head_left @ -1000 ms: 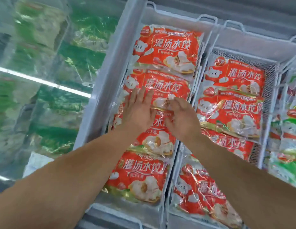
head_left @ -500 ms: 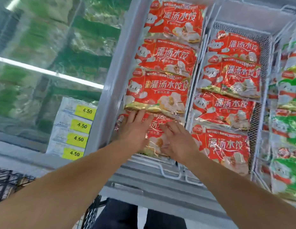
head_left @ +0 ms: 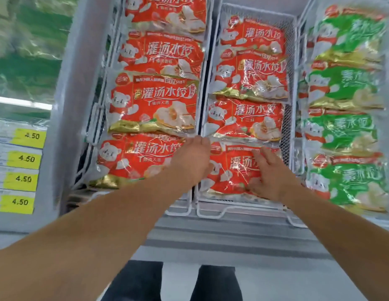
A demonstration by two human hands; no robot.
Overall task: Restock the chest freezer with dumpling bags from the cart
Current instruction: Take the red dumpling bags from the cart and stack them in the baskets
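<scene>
Red dumpling bags lie in rows in two white wire baskets of the chest freezer. My right hand rests with spread fingers on the nearest red bag of the middle basket. My left hand lies over the wire divider, touching that bag's left edge; its fingers point away and hold nothing that I can see. The left basket's nearest red bag lies untouched beside my left wrist. The cart is out of view.
Green dumpling bags fill the basket on the right. Left of the baskets a glass lid covers more green bags, with yellow 4.50 price labels below it. The freezer's grey front rim runs below my forearms.
Both hands have moved right, from the left basket's nearest bag to the middle basket's nearest bag. The view has tilted down and closer to the freezer's front.
</scene>
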